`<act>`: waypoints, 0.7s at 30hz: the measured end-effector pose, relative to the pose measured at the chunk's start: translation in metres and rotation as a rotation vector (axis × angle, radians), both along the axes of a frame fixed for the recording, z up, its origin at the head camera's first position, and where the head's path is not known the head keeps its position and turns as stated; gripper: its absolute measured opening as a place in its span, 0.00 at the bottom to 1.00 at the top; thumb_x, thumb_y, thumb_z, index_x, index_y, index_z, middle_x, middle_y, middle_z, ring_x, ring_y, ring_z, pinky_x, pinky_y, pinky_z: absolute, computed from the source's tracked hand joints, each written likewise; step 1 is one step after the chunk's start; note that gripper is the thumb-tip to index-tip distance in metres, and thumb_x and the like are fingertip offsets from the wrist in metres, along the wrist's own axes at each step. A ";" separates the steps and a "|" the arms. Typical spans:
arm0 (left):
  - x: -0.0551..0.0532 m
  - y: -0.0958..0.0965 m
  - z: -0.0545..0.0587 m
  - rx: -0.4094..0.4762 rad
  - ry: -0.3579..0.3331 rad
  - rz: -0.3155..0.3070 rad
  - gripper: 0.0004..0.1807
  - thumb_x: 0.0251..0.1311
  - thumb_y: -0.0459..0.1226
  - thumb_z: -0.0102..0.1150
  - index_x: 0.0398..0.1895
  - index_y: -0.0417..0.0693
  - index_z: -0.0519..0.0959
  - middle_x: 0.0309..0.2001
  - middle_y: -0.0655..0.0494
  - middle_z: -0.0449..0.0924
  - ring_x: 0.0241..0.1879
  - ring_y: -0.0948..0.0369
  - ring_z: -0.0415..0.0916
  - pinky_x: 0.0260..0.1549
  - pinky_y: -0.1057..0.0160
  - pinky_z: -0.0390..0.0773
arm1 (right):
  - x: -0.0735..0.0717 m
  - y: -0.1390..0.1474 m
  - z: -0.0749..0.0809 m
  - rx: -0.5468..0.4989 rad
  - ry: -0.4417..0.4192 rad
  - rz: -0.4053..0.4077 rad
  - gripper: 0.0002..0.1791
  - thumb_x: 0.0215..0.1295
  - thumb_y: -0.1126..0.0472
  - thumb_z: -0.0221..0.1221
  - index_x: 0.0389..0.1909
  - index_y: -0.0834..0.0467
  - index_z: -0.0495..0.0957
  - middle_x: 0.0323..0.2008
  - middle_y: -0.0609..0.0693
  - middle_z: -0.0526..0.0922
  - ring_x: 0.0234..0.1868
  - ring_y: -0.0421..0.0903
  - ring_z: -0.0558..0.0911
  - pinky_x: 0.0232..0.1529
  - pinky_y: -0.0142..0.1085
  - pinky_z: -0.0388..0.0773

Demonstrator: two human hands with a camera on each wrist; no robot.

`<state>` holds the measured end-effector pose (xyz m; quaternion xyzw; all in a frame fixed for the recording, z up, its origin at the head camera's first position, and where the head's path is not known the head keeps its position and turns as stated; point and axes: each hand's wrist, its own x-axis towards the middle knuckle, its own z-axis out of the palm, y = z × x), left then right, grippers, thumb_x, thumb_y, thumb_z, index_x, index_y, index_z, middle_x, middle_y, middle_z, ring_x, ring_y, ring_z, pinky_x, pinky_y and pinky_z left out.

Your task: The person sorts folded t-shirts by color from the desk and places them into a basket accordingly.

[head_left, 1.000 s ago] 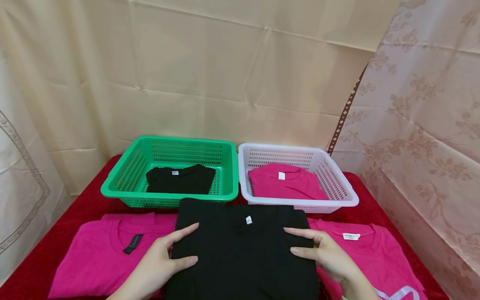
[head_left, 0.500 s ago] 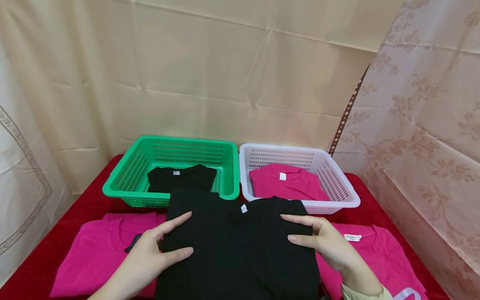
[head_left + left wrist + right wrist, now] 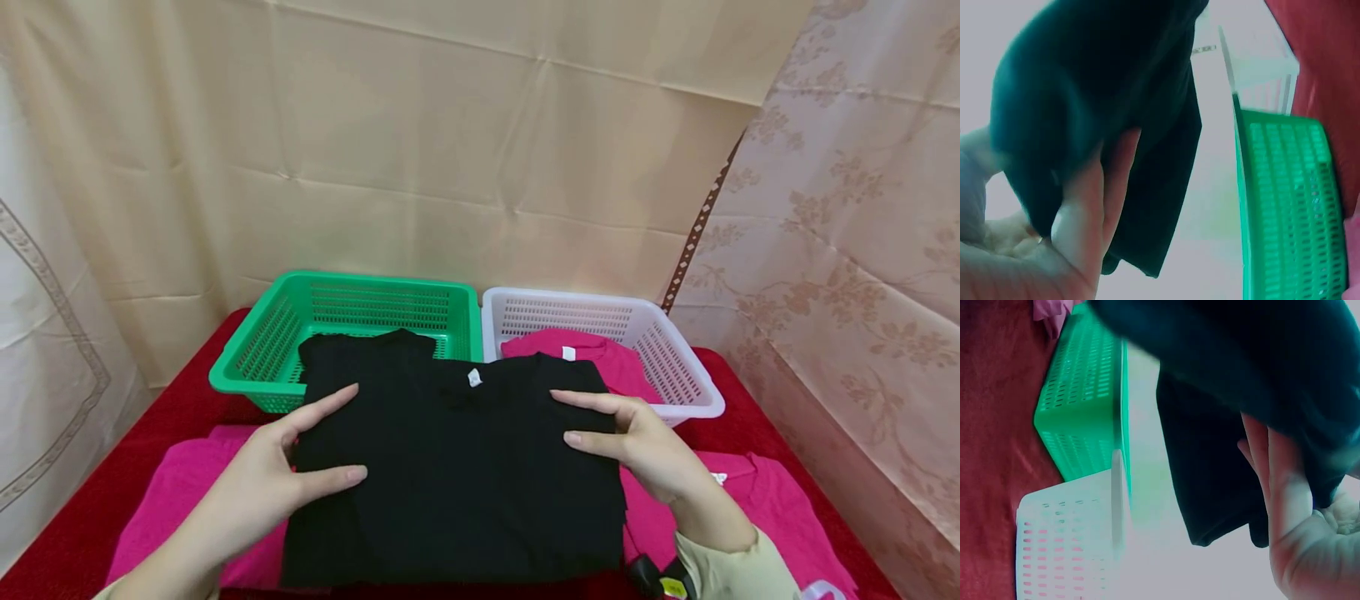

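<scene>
A folded black T-shirt [image 3: 457,475] with a small white neck tag is held up in both hands, its neckline facing the baskets. My left hand [image 3: 262,475] grips its left side, thumb and index finger on top; in the left wrist view other fingers [image 3: 1082,212] support it from beneath. My right hand [image 3: 656,450] grips the right side the same way, with fingers [image 3: 1288,487] under the cloth in the right wrist view. The shirt's far edge overlaps the front rims of the green basket [image 3: 251,354] and the white basket [image 3: 697,400].
Another black garment [image 3: 408,340] lies in the green basket, mostly hidden. The white basket holds a pink shirt [image 3: 626,367]. Folded pink shirts lie on the red cloth, one at left [image 3: 172,492], one at right [image 3: 780,517]. A beige curtain [image 3: 375,150] hangs behind.
Both hands have raised the black T-shirt and carried it forward and slightly left. It now covers part of the baskets' front sides. The baskets stay in place.
</scene>
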<state>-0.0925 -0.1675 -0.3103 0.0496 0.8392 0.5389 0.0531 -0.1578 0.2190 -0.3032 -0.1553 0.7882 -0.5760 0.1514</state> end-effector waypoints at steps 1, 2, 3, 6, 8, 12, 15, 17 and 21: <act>-0.002 -0.003 0.001 0.016 0.008 -0.026 0.45 0.56 0.44 0.72 0.75 0.69 0.60 0.58 0.55 0.80 0.57 0.54 0.75 0.43 0.65 0.82 | -0.002 -0.002 0.001 -0.011 0.000 0.008 0.30 0.64 0.61 0.64 0.67 0.57 0.72 0.60 0.56 0.78 0.58 0.48 0.78 0.53 0.38 0.82; -0.004 -0.005 0.003 0.012 0.023 -0.048 0.46 0.56 0.44 0.72 0.76 0.69 0.58 0.61 0.54 0.78 0.60 0.52 0.72 0.44 0.65 0.82 | -0.004 -0.003 0.003 -0.024 0.000 0.016 0.30 0.64 0.62 0.64 0.68 0.58 0.72 0.58 0.54 0.80 0.57 0.47 0.80 0.52 0.39 0.82; -0.006 -0.008 0.004 0.006 0.035 -0.067 0.47 0.56 0.44 0.72 0.76 0.69 0.57 0.63 0.53 0.76 0.63 0.50 0.70 0.45 0.66 0.81 | -0.006 -0.005 0.004 -0.040 -0.007 0.023 0.30 0.64 0.62 0.63 0.68 0.58 0.71 0.55 0.53 0.82 0.54 0.48 0.82 0.51 0.40 0.83; -0.012 -0.015 0.007 0.027 0.050 -0.127 0.49 0.56 0.43 0.71 0.78 0.68 0.54 0.67 0.51 0.70 0.67 0.46 0.65 0.46 0.66 0.82 | -0.013 -0.010 0.007 -0.091 -0.041 0.042 0.30 0.66 0.63 0.62 0.69 0.59 0.70 0.49 0.50 0.87 0.47 0.48 0.87 0.48 0.42 0.85; -0.018 -0.019 0.007 0.076 0.046 -0.161 0.50 0.58 0.41 0.70 0.79 0.65 0.51 0.69 0.47 0.68 0.66 0.49 0.68 0.46 0.65 0.83 | -0.018 -0.013 0.009 -0.116 -0.060 0.044 0.30 0.66 0.64 0.62 0.69 0.59 0.69 0.47 0.48 0.88 0.45 0.48 0.88 0.47 0.43 0.85; -0.028 -0.025 0.008 0.206 0.002 -0.188 0.48 0.61 0.36 0.66 0.80 0.60 0.49 0.67 0.42 0.69 0.54 0.62 0.80 0.44 0.61 0.85 | -0.028 -0.018 0.014 -0.147 -0.057 0.079 0.32 0.65 0.66 0.62 0.70 0.60 0.67 0.50 0.47 0.87 0.48 0.47 0.87 0.47 0.44 0.85; -0.036 -0.030 0.011 0.211 -0.004 -0.165 0.46 0.63 0.36 0.64 0.80 0.61 0.49 0.68 0.43 0.69 0.53 0.67 0.80 0.45 0.61 0.85 | -0.037 -0.020 0.018 -0.172 -0.063 0.125 0.34 0.64 0.69 0.61 0.71 0.61 0.65 0.54 0.48 0.85 0.52 0.46 0.85 0.49 0.43 0.84; -0.042 -0.033 0.013 0.188 -0.003 -0.144 0.45 0.64 0.38 0.63 0.80 0.63 0.49 0.68 0.44 0.68 0.52 0.69 0.79 0.45 0.62 0.84 | -0.044 -0.023 0.022 -0.178 -0.066 0.151 0.35 0.64 0.71 0.60 0.72 0.61 0.63 0.57 0.49 0.83 0.55 0.45 0.84 0.51 0.42 0.83; -0.052 -0.040 0.017 0.129 0.020 -0.118 0.44 0.66 0.40 0.62 0.79 0.66 0.49 0.70 0.47 0.65 0.53 0.73 0.77 0.45 0.64 0.84 | -0.057 -0.030 0.029 -0.153 -0.074 0.171 0.37 0.63 0.73 0.59 0.74 0.59 0.62 0.63 0.54 0.78 0.59 0.45 0.81 0.55 0.39 0.82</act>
